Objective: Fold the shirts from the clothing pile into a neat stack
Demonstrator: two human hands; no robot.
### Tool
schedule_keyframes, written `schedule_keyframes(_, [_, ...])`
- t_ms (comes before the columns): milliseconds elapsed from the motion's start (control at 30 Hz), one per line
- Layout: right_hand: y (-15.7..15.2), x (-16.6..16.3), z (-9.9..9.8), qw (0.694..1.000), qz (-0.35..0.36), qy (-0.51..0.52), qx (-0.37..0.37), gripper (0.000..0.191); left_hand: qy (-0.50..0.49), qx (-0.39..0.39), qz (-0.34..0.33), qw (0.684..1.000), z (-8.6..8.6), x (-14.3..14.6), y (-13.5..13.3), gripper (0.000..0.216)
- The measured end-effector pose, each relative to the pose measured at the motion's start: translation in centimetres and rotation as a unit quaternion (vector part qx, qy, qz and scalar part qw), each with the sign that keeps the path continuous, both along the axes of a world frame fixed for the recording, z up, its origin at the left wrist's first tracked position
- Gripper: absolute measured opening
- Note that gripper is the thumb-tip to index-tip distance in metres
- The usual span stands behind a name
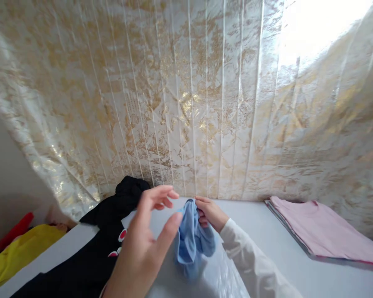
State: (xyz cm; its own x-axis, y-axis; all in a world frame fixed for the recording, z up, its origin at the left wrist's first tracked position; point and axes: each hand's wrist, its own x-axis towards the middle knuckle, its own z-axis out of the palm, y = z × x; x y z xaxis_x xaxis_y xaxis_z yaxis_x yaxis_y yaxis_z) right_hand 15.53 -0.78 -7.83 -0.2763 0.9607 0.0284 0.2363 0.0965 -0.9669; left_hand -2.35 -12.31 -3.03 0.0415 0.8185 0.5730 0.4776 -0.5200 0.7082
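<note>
The small light-blue soft cloth garment (pixel 191 242) is hanging bunched above the middle of the pale grey worktop (pixel 267 231), its long axis running roughly vertical, its gathered top edge pointing up and its loose folds drooping down toward the worktop; the right hand (pixel 209 213), in a white long sleeve (pixel 251 260), is pinching that top edge, its grip clamped on the cloth; the left hand (pixel 143 244) is hovering just beside the garment, its fingers spread apart, the thumb tip lying against the blue fabric, though whether it is pressing on it cannot be told. A black garment with a pink-and-white print (pixel 102 244) is lying on the left of the worktop; yellow and red fabric (pixel 21 244) is sitting further left; a neat stack of folded clothes topped by a pink shirt (pixel 323 227) is resting well apart on the right; a crinkled gold-and-white pleated curtain (pixel 186 103) is filling the room behind, with bright light glaring at its upper right.
</note>
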Motion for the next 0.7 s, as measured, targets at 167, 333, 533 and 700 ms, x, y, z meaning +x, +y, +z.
schedule_keyframes(167, [-2.8,5.2,0.2,0.999,-0.018,0.03,-0.037,0.026,0.103,-0.189,-0.218,0.952,-2.0,4.0,5.6,0.037])
schedule_keyframes(333, [-3.7,8.7,-2.6,0.994,-0.112,0.017,0.011,0.026,0.063,-0.287,-0.102,0.95,-7.0,3.5,10.2,0.04])
schedule_keyframes(533, [-7.0,9.6,-5.4,0.97,-0.066,-0.213,0.092,0.033,0.194,-0.243,0.067,0.948,-8.4,0.0,12.2,0.044])
schedule_keyframes(700, [-6.2,9.1,-7.4,0.915,-0.15,-0.357,0.11,0.024,0.276,-0.207,-0.039,0.938,-8.1,2.6,10.0,0.016])
